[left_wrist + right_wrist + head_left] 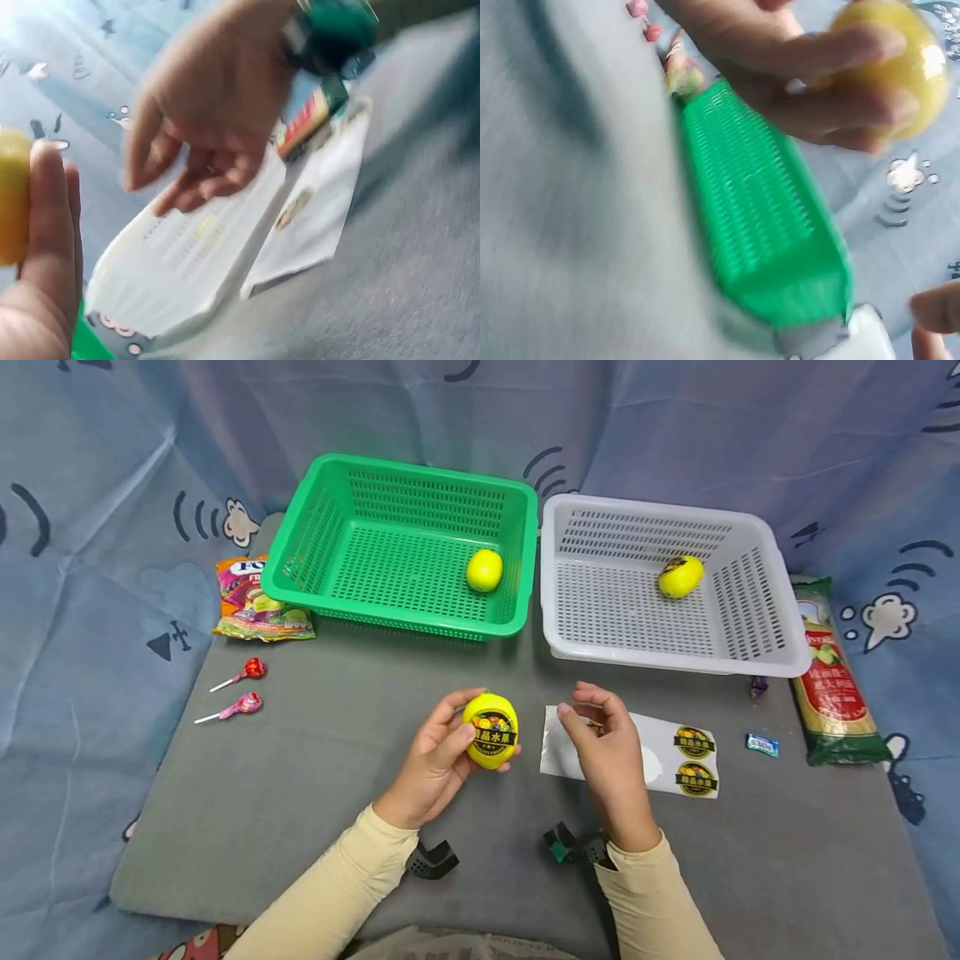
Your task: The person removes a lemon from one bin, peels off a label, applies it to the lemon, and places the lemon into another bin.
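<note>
In the head view my left hand (442, 756) grips a yellow lemon (492, 752), with a round black and gold sticker (493, 732) facing up. The right wrist view shows this lemon (911, 67) blurred, with fingers around its side. My right hand (606, 747) hovers over the white sticker sheet (558, 747), which carries several similar stickers and a bare round spot. From the left wrist view, the right hand (217, 112) has loosely bent fingers and nothing between them. Part of the sheet is hidden under that hand.
A green basket (300, 597) holds one plain lemon (484, 570). Beside it, a white basket (551, 610) holds a lemon (681, 577) with a dark sticker. Candy bag (262, 610) and two lollipops (251, 668) lie left; another bag (836, 685) and a blue candy (762, 744) lie right.
</note>
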Action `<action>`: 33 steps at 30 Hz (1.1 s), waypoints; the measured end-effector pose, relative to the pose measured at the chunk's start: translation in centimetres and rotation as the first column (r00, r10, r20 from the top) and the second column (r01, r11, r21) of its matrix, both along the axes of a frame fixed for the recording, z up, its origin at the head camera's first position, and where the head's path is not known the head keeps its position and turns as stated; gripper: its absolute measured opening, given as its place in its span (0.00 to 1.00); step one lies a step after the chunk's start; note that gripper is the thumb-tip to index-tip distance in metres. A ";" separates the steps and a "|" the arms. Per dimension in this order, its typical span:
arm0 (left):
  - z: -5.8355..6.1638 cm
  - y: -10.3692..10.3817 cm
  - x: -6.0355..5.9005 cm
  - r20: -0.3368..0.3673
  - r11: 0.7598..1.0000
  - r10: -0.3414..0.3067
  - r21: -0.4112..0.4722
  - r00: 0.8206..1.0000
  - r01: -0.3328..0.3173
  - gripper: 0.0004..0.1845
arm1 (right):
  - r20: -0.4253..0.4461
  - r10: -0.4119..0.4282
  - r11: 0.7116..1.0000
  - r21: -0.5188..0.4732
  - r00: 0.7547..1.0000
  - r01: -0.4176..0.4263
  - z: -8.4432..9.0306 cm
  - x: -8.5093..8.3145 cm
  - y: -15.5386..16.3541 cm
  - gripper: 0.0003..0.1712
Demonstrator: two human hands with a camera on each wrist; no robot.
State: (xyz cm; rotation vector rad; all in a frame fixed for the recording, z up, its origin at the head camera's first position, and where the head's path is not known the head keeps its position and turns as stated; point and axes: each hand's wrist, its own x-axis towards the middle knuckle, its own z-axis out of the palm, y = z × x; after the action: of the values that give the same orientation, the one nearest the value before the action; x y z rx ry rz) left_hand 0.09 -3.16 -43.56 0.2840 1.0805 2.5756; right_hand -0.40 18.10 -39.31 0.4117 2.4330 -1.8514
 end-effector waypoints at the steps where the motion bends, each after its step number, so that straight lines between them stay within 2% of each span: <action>1: 0.1 -0.1 0.0 0.003 1.000 0.017 -0.013 1.000 -0.017 0.25 | -0.056 0.009 1.000 0.006 0.998 -0.009 0.1 0.0 0.0 0.18; 3: 0.4 -0.2 -0.1 0.017 0.997 0.054 -0.056 0.998 -0.053 0.27 | -0.184 0.084 0.996 0.017 0.979 -0.082 0.4 0.2 -0.4 0.17; 4: 0.5 -0.1 -0.2 0.029 0.995 0.061 -0.078 0.998 -0.059 0.29 | -0.264 0.135 0.991 0.044 0.955 -0.128 0.6 0.4 -0.6 0.16; 5: 0.6 0.0 -0.2 0.044 0.994 0.064 -0.095 0.997 -0.059 0.30 | -0.347 0.193 0.981 0.086 0.918 -0.173 0.9 0.5 -1.0 0.15; 7: 0.8 0.2 -0.2 0.062 0.992 0.055 -0.117 0.997 -0.047 0.31 | -0.485 0.315 0.948 0.198 0.816 -0.249 1.2 0.6 -1.7 0.15; 9: 0.9 0.3 -0.1 0.066 0.992 0.040 -0.120 0.997 -0.032 0.31 | -0.566 0.423 0.903 0.334 0.707 -0.272 1.1 0.5 -2.6 0.16; 10: 1.0 0.4 0.0 0.063 0.993 0.032 -0.113 0.997 -0.025 0.32 | -0.589 0.465 0.880 0.390 0.661 -0.272 1.0 0.4 -2.9 0.18; 12: 1.1 0.6 0.2 0.057 0.996 0.017 -0.088 0.998 -0.012 0.34 | -0.608 0.524 0.843 0.469 0.597 -0.263 0.6 0.0 -3.5 0.23; 14: 1.1 0.8 0.3 0.062 0.999 0.009 -0.052 0.998 -0.006 0.38 | -0.600 0.560 0.814 0.528 0.571 -0.244 0.1 -0.3 -4.0 0.26; 17: 1.2 0.9 0.4 0.082 1.000 0.009 -0.012 0.997 -0.008 0.44 | -0.566 0.587 0.783 0.580 0.579 -0.227 -0.3 -0.5 -4.2 0.27; 21: 1.2 0.8 0.5 0.098 1.000 0.015 -0.008 0.995 -0.014 0.43 | -0.510 0.596 0.766 0.593 0.620 -0.249 -0.6 -0.7 -4.1 0.29; 25: 1.4 0.4 0.4 0.098 1.000 0.005 -0.014 0.995 -0.004 0.38 | -0.440 0.577 0.776 0.559 0.688 -0.293 -0.7 -0.8 -3.5 0.38; 28: 1.7 0.4 0.3 0.078 0.999 -0.010 -0.034 0.997 0.013 0.37 | -0.371 0.569 0.781 0.524 0.734 -0.340 -0.7 -0.7 -3.0 0.52; 31: 2.1 0.5 0.2 0.047 0.997 -0.008 -0.072 0.999 0.012 0.35 | -0.353 0.559 0.794 0.488 0.750 -0.363 -0.6 -0.4 -2.8 0.61; 33: 2.2 0.6 0.1 0.032 0.996 0.011 -0.092 0.999 -0.008 0.32 | -0.395 0.542 0.815 0.462 0.741 -0.350 -0.4 -0.2 -2.8 0.57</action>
State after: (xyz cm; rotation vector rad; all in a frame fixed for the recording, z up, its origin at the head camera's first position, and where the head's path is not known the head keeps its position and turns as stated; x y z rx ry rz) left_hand 0.19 -2.57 -41.40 0.2137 1.1877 2.5211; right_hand -0.58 15.28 -39.68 -0.7309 2.8461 -1.4184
